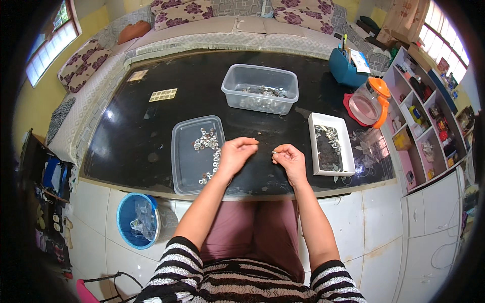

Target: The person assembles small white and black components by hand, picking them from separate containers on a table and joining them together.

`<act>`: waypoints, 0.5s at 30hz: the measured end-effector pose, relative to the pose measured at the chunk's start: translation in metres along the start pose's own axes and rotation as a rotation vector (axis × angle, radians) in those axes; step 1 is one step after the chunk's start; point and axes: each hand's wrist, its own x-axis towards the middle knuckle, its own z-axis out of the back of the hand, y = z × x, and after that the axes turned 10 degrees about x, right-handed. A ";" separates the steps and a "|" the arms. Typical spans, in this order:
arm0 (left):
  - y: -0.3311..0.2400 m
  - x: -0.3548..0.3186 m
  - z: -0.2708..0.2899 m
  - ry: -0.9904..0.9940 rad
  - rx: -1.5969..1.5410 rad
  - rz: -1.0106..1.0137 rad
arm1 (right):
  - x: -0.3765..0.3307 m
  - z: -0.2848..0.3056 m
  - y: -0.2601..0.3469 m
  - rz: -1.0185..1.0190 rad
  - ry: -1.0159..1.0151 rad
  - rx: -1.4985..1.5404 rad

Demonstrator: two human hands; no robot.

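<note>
Above the black tabletop, my left hand (239, 155) has thumb and forefinger pinched together; whatever is between the tips is too small to name. Facing it, my right hand (291, 162) pinches a small whitish piece (274, 152). Beside my left wrist lies a clear plastic lid (183, 171), with several small round silvery-white pieces (206, 140) scattered on it; my forearm hides its right edge. Right of my right hand is a white open box (313, 146) holding small white and dark parts (329, 141). Beyond both hands stands a clear plastic tub (260, 81) with many small parts inside.
A clear jug (365, 107) with an orange lid stands on a red mat at the right, near a teal holder (346, 70). A yellowish card (163, 95) lies far left. Below the table's left front edge sits a blue bin (137, 222). Shelves (424, 116) rise at the right.
</note>
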 end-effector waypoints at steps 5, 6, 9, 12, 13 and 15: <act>0.021 0.003 -0.041 0.082 -0.119 0.001 | 0.002 -0.001 -0.003 0.035 -0.031 -0.003; 0.023 0.002 -0.044 0.074 -0.147 0.008 | 0.002 0.000 -0.004 0.042 -0.019 0.009; 0.031 0.003 -0.046 0.074 -0.223 -0.012 | 0.004 0.001 -0.008 0.035 -0.036 -0.032; 0.032 0.003 -0.046 0.079 -0.259 -0.055 | 0.003 0.001 -0.005 0.013 -0.030 -0.062; 0.031 0.002 -0.045 0.077 -0.246 -0.069 | 0.003 0.000 -0.005 0.015 -0.029 -0.061; 0.029 0.002 -0.044 0.082 -0.258 -0.044 | 0.002 -0.001 -0.004 0.012 -0.046 -0.056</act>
